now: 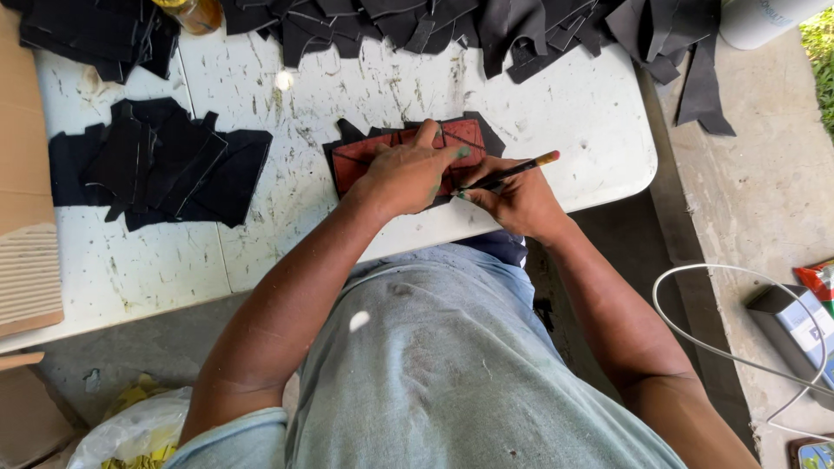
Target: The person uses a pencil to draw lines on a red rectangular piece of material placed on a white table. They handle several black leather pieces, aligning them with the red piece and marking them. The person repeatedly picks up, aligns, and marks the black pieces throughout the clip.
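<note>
From the head camera, looking straight down, the person leans over a scuffed white table [261, 95]. The left hand [408, 174] lies flat, fingers spread, pressing a reddish-brown template [365, 156] onto a piece of black material [486, 135] near the table's front edge; the weight of the palm seems meant to keep the template from sliding. The right hand [521, 200] is curled around a pencil [512, 171], pinched in a writing grip, its tip set against the template's right edge beside the left fingertips, apparently so the line can follow the outline closely. A stack of cut black pieces [161, 165] sits to the left, well apart, and a heap of black offcuts [417, 22] runs along the far edge. A cardboard sheet [26, 217] lies at the far left, and a white cable [730, 347] loops on the concrete floor.
</note>
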